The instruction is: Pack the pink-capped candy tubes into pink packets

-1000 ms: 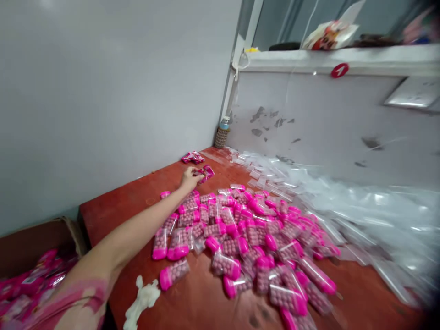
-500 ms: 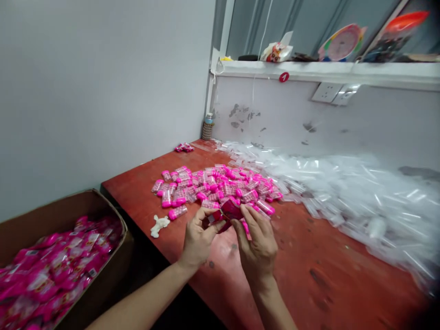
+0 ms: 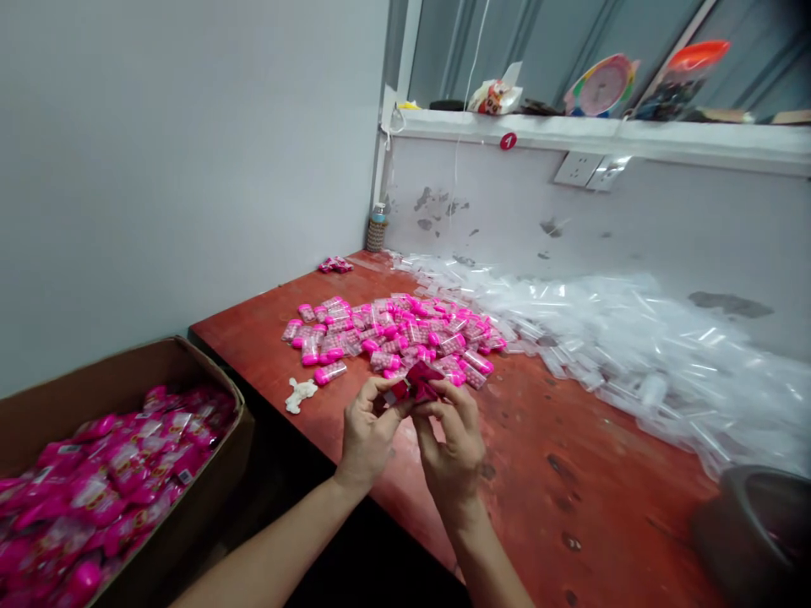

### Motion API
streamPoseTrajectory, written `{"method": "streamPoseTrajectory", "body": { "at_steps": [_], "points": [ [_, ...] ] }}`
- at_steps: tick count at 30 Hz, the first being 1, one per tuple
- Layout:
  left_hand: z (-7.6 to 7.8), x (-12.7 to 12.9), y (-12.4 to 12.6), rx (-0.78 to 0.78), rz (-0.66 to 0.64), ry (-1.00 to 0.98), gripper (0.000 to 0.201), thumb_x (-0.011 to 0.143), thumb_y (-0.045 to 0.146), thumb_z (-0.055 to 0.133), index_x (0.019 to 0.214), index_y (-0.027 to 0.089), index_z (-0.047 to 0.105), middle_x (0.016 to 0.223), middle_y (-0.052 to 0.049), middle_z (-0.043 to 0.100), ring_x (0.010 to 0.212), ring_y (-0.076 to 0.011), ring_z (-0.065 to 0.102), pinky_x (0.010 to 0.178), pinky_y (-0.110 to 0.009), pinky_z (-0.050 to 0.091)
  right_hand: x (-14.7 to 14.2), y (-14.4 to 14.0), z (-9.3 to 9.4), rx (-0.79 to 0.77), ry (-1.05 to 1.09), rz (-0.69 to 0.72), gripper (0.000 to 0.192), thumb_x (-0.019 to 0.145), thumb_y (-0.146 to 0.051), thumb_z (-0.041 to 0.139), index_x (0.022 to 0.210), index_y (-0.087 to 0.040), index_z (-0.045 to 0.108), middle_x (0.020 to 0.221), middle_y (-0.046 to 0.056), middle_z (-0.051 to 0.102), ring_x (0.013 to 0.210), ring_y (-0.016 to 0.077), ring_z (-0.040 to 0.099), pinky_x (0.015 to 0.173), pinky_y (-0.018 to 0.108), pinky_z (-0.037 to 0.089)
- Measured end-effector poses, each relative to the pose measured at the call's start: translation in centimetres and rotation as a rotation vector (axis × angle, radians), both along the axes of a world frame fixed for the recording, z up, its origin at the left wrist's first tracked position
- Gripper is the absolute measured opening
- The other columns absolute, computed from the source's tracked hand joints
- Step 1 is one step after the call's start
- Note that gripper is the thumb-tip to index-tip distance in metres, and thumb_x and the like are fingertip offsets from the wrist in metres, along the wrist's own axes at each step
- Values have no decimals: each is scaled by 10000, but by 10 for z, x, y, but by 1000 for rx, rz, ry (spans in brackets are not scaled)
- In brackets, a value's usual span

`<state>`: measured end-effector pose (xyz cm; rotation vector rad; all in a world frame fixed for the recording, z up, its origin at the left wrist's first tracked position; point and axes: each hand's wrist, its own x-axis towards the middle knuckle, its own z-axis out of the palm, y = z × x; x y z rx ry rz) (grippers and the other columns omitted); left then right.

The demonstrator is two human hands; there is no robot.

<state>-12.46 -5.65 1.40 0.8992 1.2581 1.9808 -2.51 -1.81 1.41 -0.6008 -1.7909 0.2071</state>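
Above the front of the red table [image 3: 525, 439], both hands meet on a small dark-red packet [image 3: 421, 382] with a shiny wrapper. My left hand [image 3: 372, 429] pinches its left end between thumb and fingers. Closed on the right end is my right hand [image 3: 451, 435]. What the packet contains is hidden. Just beyond the hands lies a heap of small clear bottles with pink caps [image 3: 415, 325], filled with pale pink beads. One such bottle [image 3: 330, 373] rests apart at the heap's near left.
A cardboard box [image 3: 236, 415] full of pink packets stands left of the table. Clear plastic sleeves [image 3: 608, 338] are piled along the back wall. A dark round bowl [image 3: 738, 515] sits at the right. A crumpled white scrap [image 3: 299, 393] lies by the left edge.
My right hand has moved left, closer to my left hand, and the packet looks more bunched. The view has shifted right, bringing the dark bowl into sight.
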Motion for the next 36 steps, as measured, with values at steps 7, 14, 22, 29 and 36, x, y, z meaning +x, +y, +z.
{"method": "streamPoseTrajectory", "body": {
  "at_steps": [7,14,22,29,36],
  "points": [
    [-3,0,-8,-14,-66,-164,187,646,207,667,811,161,592,672,17,620,598,-103,576,587,-214,477,4,2,12,-130,-62,-14,426,777,-167,567,1187,-218,460,963,68,574,870,186,553,762,349,463],
    [-5,3,-12,-5,-74,-175,197,647,207,673,832,182,608,695,20,629,618,-106,596,601,-212,479,4,-1,10,59,-45,-117,402,742,-112,609,1105,-277,561,910,39,554,823,166,552,697,306,478],
    [-4,5,-13,1,-58,-285,187,655,196,670,818,161,586,685,20,623,589,-89,581,592,-209,482,-2,-2,2,296,-135,-277,377,717,-101,640,1062,-243,587,1012,70,619,886,189,589,764,330,484],
    [-6,3,-13,13,-41,-316,218,642,217,679,821,148,575,682,14,602,591,-93,572,595,-223,487,-8,-1,-2,379,-213,-312,399,740,-96,616,1119,-203,556,1040,75,652,956,205,591,826,342,472],
    [-4,-1,-13,-13,-49,-363,211,626,240,692,792,152,595,642,21,595,561,-90,568,561,-209,480,-10,-2,-7,411,-242,-339,447,728,-67,611,1145,-213,544,1052,93,645,1002,247,565,810,394,473]
  ]
}}
